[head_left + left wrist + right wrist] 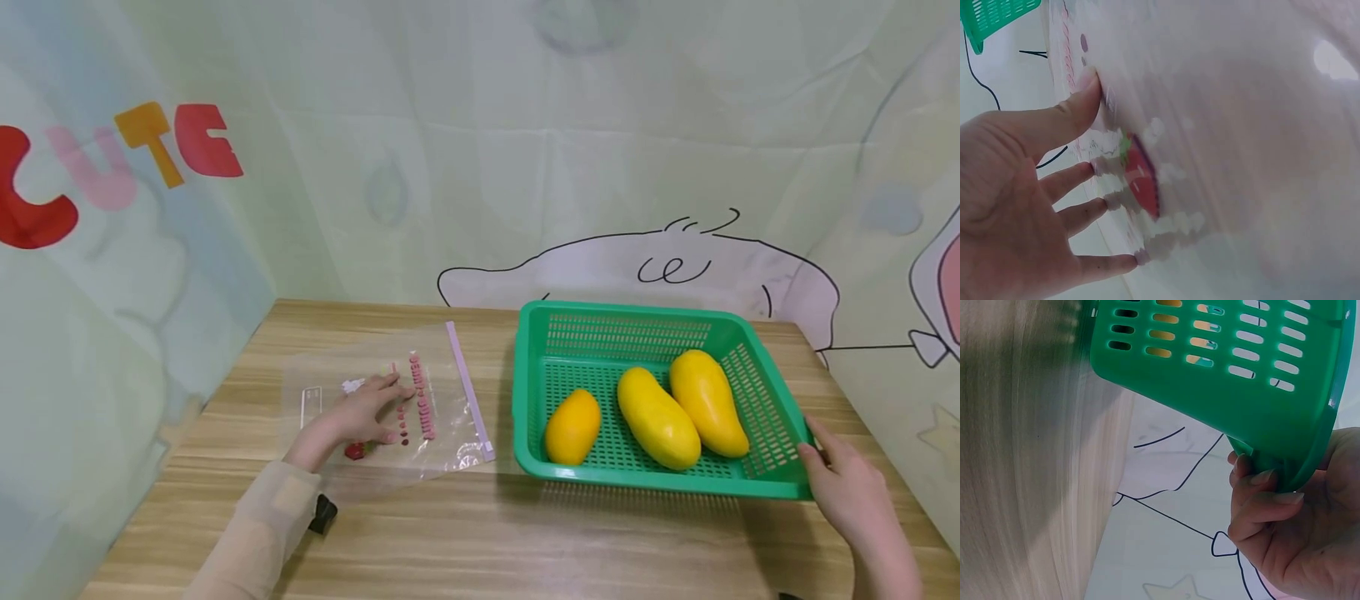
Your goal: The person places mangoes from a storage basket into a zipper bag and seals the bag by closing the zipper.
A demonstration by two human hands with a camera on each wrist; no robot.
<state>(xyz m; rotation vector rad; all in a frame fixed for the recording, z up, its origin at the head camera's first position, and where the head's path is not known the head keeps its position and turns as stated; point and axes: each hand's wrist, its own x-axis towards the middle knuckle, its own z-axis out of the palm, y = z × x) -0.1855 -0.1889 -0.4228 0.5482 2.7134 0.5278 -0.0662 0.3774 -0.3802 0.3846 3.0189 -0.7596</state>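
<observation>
My left hand (362, 415) rests with spread fingers on a clear zip bag (450, 417) lying flat on the table. In the left wrist view, the fingertips of the left hand (1029, 206) touch the plastic around a printed strawberry (1141, 178). My right hand (851, 483) grips the near right corner of a green plastic basket (630, 475). Curled fingers of the right hand (1297, 519) hook under the rim in the right wrist view. Inside the basket are a small orange-yellow mango (573, 427) and two longer yellow mangoes, one in the middle (658, 419) and one at right (708, 403).
The wood-grain table (480, 533) stands against a printed cloth backdrop (360, 167). A lilac zip strip (471, 392) runs along the bag's right side, beside the basket. A small black object (322, 515) shows by the left wrist.
</observation>
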